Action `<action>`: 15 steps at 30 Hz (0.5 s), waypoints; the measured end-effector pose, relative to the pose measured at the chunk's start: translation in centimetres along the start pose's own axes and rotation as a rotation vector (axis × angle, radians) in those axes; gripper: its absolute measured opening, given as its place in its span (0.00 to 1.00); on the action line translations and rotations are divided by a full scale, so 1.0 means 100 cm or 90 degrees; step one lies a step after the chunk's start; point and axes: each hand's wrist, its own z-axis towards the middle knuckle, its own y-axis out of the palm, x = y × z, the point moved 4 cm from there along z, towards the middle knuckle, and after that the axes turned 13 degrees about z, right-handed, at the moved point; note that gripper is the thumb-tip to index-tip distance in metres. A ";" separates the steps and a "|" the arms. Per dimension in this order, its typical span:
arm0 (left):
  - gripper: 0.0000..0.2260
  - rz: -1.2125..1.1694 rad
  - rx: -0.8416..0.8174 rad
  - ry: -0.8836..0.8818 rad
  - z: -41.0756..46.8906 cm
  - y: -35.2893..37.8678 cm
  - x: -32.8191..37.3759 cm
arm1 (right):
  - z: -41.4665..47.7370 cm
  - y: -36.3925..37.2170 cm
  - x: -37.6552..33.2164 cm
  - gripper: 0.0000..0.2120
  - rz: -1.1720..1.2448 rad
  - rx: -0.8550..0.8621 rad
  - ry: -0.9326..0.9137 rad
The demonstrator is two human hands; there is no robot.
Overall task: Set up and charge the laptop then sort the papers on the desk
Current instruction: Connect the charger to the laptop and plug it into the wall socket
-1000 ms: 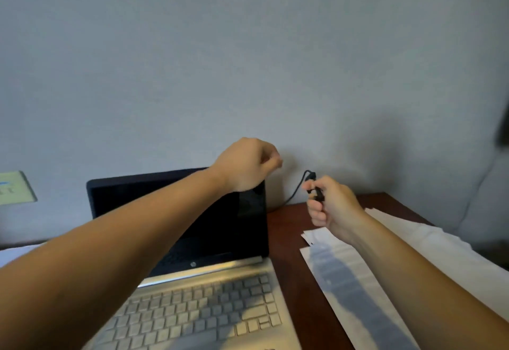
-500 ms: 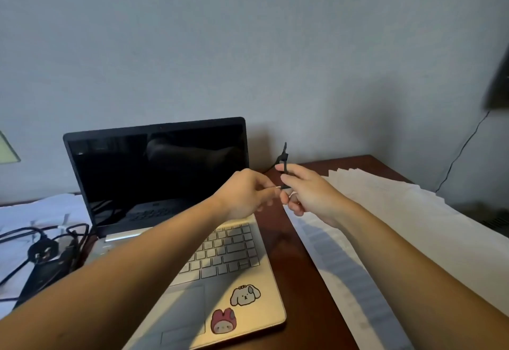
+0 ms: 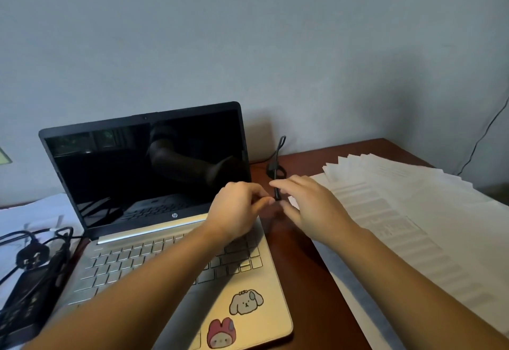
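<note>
The open silver laptop (image 3: 176, 261) has a dark screen and sits at the middle of the desk (image 3: 305, 261). My left hand (image 3: 237, 206) reaches over the keyboard's right corner and pinches the charger plug (image 3: 276, 194) just off the laptop's right edge. From the plug, its thin black cable (image 3: 279, 154) rises in a loop and runs behind the screen. My right hand (image 3: 308, 203) hovers beside the plug with fingers spread and straight, holding nothing that I can see. A fanned stack of printed papers (image 3: 407, 212) covers the desk's right side.
The black charger brick (image 3: 27, 294) and its wall plug (image 3: 31, 256) lie in tangled cable on white sheets at the left. Another thin cable (image 3: 482, 135) hangs down the wall at far right. The wall stands close behind the desk.
Both hands have come down from near the wall to the laptop's right edge. My right hand, which held the plug end, has spread its fingers, and my left hand now pinches the plug.
</note>
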 end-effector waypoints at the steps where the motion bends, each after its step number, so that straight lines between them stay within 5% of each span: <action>1: 0.06 0.004 0.000 0.001 -0.002 0.003 0.000 | 0.000 0.002 0.001 0.19 -0.007 0.006 -0.021; 7: 0.07 0.005 0.023 0.004 -0.010 0.011 -0.006 | 0.002 0.018 0.006 0.07 -0.019 -0.015 -0.092; 15: 0.09 0.099 0.068 0.026 -0.018 0.011 -0.011 | 0.005 0.029 0.010 0.08 -0.022 -0.054 -0.086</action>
